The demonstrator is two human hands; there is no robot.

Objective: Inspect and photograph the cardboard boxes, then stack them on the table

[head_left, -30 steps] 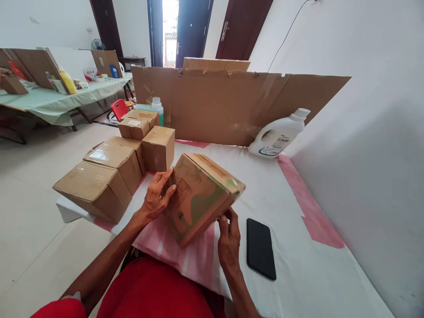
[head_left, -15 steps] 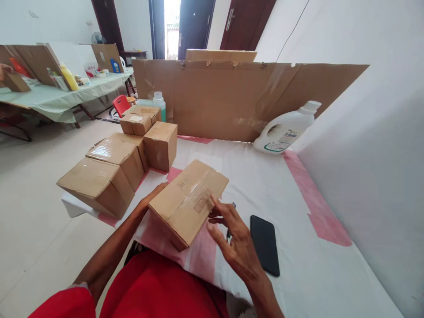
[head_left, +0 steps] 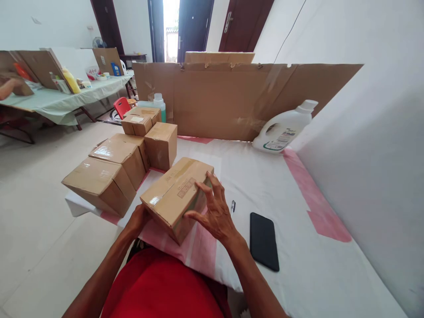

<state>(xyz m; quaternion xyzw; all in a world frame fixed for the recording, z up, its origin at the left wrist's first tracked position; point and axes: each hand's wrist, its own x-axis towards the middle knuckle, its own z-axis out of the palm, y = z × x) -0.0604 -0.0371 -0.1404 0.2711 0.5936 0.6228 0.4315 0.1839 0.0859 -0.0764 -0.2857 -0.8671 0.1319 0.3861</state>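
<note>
A taped cardboard box (head_left: pixel 172 190) with printed marks on its top sits tilted at the near edge of the table, between my two hands. My left hand (head_left: pixel 138 221) grips its near left corner, with most of the fingers hidden behind the box. On the other side my right hand (head_left: pixel 213 210) holds the right face, fingertips along the upper edge and thumb lower down. Just right of that hand lie a pen (head_left: pixel 233 206) and a black phone (head_left: pixel 264 240).
Several closed cardboard boxes (head_left: pixel 99 176) stand along the table's left edge, with a bottle of green liquid (head_left: pixel 159 106) behind them. A white jug (head_left: pixel 285 128) leans by the cardboard screen (head_left: pixel 215 101). A wall borders the right side. Another person's hand (head_left: pixel 8 87) shows at the far-left table.
The box has shifted slightly left and turned. My right hand has moved left and up onto its side, and my left hand has come nearer along the box to its near corner.
</note>
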